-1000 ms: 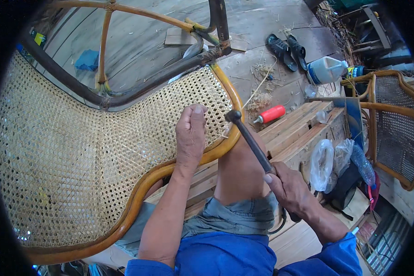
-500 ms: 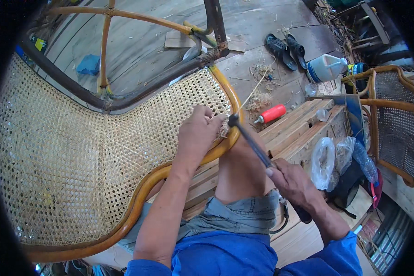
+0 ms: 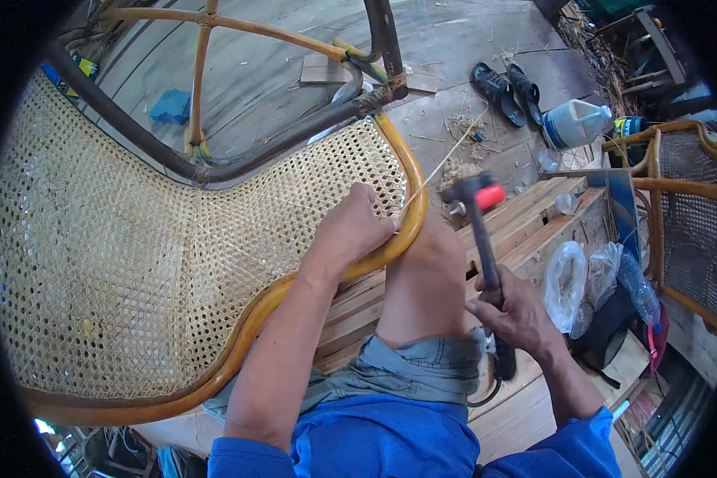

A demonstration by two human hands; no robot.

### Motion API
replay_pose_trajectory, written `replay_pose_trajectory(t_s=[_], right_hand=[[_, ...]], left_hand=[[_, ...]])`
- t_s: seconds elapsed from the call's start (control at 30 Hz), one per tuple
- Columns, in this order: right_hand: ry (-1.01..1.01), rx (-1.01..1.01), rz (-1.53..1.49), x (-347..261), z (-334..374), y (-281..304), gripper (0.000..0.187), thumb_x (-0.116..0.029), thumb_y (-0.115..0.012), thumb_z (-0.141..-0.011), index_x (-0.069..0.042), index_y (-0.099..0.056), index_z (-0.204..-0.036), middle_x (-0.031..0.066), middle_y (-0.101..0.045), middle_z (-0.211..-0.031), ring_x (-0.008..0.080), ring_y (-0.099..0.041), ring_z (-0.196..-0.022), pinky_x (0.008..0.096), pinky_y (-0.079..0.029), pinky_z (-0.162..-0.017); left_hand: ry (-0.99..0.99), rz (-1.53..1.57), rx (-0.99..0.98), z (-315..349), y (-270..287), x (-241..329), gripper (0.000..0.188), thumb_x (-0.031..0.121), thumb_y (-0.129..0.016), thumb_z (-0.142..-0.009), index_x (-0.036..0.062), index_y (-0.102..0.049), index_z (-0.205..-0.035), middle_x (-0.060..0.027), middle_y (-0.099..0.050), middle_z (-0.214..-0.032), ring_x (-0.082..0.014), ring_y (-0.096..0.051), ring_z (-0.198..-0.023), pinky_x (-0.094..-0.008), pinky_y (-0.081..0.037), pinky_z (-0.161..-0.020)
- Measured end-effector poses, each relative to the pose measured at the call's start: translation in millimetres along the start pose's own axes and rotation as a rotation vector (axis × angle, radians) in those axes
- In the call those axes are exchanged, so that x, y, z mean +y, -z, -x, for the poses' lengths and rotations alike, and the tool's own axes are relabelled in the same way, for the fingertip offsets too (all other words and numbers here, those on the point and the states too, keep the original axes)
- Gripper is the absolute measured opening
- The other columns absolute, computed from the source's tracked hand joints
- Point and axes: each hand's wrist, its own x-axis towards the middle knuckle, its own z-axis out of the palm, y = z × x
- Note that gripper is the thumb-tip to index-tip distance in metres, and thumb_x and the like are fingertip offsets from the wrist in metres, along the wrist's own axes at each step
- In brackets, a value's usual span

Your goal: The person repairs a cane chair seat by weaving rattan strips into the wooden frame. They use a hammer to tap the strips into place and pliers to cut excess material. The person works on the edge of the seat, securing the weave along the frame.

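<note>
In the head view, the only one, the woven cane panel (image 3: 271, 207) lies across the left and middle, framed by a yellow-brown rattan rim (image 3: 406, 154), its near corner just above the person's bent knee (image 3: 429, 255). The left hand (image 3: 349, 229) rests at that corner, palm down, its fingers bent and close together with the tips at the edge where the weave meets the rim; whether they pinch something there cannot be told. A thin pale strip (image 3: 450, 154) runs from near those fingertips across the rim, out toward the upper right. The right hand (image 3: 519, 315) is wrapped around the dark handle of a hammer (image 3: 486, 247), its head up, blurred and clear of the rim, in front of a red bottle (image 3: 491, 196). The step in hand looks to be seating the strip along the panel's edge, with hammer taps and the left hand guiding. A next tap would seem to call for the strip lying snug against the rim, the left fingertips away from the striking spot, and a short, controlled blow that spares the weave
</note>
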Motion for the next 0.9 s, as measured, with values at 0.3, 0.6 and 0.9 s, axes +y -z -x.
replay_pose_trajectory(t_s=[0.3, 0.6, 0.9], right_hand=[[0.124, -0.029, 0.097, -4, -17, -16, 0.03, -0.028, -0.052, -0.088, 0.0, -0.049, -0.097, 0.0249, -0.056, -0.079, 0.044, -0.056, -0.081, 0.0475, -0.043, -0.071], [0.063, -0.07, 0.232, -3, -21, -26, 0.03, -0.029, -0.051, -0.089, 0.001, -0.048, -0.095, 0.0246, -0.056, -0.076, 0.0449, -0.057, -0.078, 0.0488, -0.044, -0.068], [0.064, -0.08, 0.166, -6, -21, -27, 0.028, -0.027, -0.051, -0.09, 0.001, -0.048, -0.093, 0.0256, -0.056, -0.074, 0.0445, -0.056, -0.075, 0.0485, -0.043, -0.066]], left_hand=[[-0.031, 0.608, -0.151, 0, 9, -30, 0.037, 0.012, -0.06, -0.08, 0.0022, -0.047, -0.114, 0.0023, -0.047, -0.073, -0.0045, -0.041, -0.061, -0.0201, -0.032, -0.051], [-0.118, 0.782, 0.288, 0, -18, -48, 0.016, 0.018, -0.055, -0.089, 0.0059, -0.054, -0.099, 0.0074, -0.044, -0.07, 0.0002, -0.035, -0.053, -0.0178, -0.027, -0.043], [-0.047, 0.861, 0.248, 6, -14, -46, 0.018, 0.022, -0.053, -0.091, 0.0065, -0.054, -0.1, 0.007, -0.042, -0.068, 0.0003, -0.034, -0.051, -0.0164, -0.027, -0.04]])
